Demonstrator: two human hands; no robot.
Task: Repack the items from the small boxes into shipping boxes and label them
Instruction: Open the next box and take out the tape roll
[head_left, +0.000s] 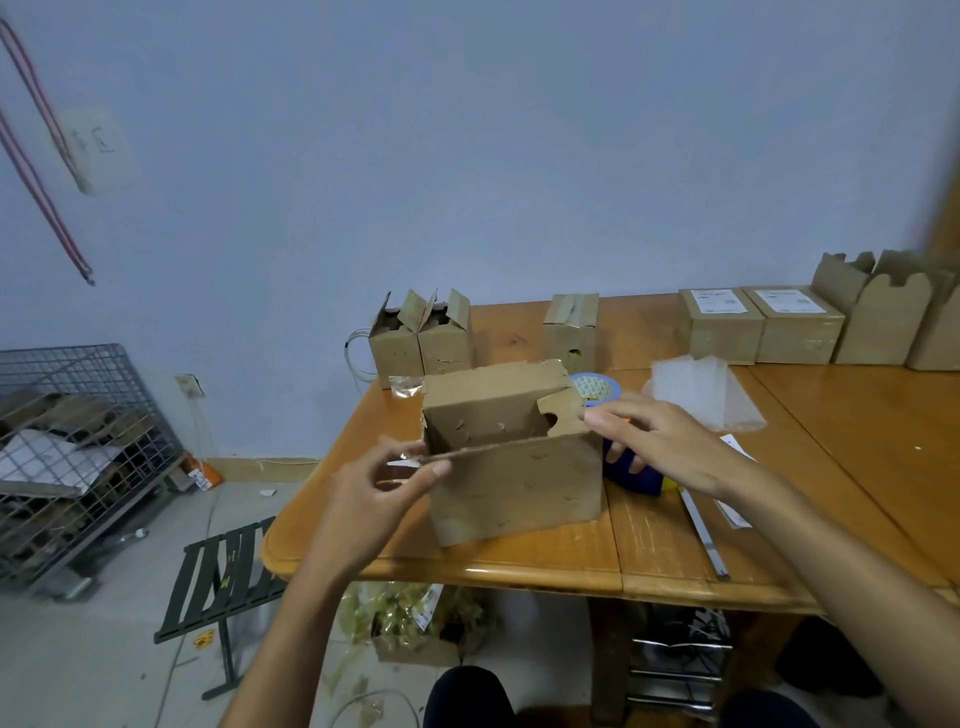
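Left hand (387, 480) pinches the near flap of the open shipping box (514, 467); right hand (660, 441) pinches its right corner. To close it squarely, fold the side flaps before the far flap, keeping the box pressed to the surface (545, 561).

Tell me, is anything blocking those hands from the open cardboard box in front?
Nothing visible. The left hand already pinches the near flap of the open box, and the right hand touches its far right corner.
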